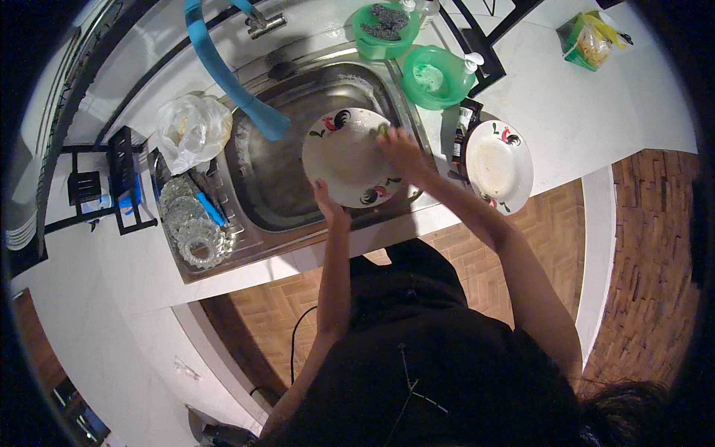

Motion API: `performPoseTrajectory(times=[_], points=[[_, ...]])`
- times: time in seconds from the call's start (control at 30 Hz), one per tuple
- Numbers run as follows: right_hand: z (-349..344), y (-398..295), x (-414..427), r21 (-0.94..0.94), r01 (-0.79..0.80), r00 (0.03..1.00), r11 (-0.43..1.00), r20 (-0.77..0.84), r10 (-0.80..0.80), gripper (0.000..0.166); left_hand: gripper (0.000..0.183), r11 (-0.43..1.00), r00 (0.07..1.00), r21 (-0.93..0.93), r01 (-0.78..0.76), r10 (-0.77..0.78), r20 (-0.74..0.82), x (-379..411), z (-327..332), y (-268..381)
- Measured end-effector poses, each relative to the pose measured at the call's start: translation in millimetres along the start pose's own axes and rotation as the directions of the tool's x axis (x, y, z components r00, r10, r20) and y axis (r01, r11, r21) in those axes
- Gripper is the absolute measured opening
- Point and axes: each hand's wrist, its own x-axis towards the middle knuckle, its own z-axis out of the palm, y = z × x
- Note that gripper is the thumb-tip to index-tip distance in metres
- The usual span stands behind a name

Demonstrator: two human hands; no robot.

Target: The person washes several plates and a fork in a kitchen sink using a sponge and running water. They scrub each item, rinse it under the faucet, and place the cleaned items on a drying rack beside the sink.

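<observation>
Over the stainless steel sink (273, 201) is a white plate (349, 156) painted with roosters and leaves. My left hand (330, 205) grips its near left edge, thumb on top and the other fingers hidden underneath. At the plate's right side, my right hand (403, 155) presses a small yellow-green sponge (383, 130) to the surface; most of the sponge is covered by my fingers. Another rooster plate (494, 162), with brownish smears in its middle, lies on the counter right of the sink. A blue faucet hose (234, 84) hangs over the basin's left part.
Green bowls stand behind the sink: one with dark scouring pads (385, 23), one with suds (428, 78) and a pump. Left, the drainboard holds glass dishes (192, 223), a blue-handled utensil (211, 209) and a plastic bag (192, 131). A snack packet (593, 44) lies far right.
</observation>
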Motion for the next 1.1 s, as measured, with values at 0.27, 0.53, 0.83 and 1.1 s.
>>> performPoseTrajectory(times=[0.27,0.53,0.83,1.1], points=[[31.8,-58.1,43.9,0.069,0.234,0.921,0.970,-0.335,-0.199,0.034,0.045,0.997,0.998,0.041,0.064,-0.064,0.002,-16.5,21.8,3.6],[8.3,-52.0,-7.3,0.177,-0.018,1.000,0.984,0.021,0.014,0.033,0.055,0.999,0.997,-0.002,0.050,-0.050,-0.061,-5.6,11.1,6.2],[15.8,-1.8,55.3,0.124,-0.103,0.922,0.987,-0.359,0.141,0.032,0.045,0.997,0.995,0.010,0.082,-0.081,-0.065,-20.7,31.4,18.3],[-33.7,-47.8,43.6,0.287,0.279,0.911,0.916,-0.380,-0.158,0.030,0.048,0.998,0.996,0.027,0.061,-0.063,0.066,-23.0,23.2,4.0]])
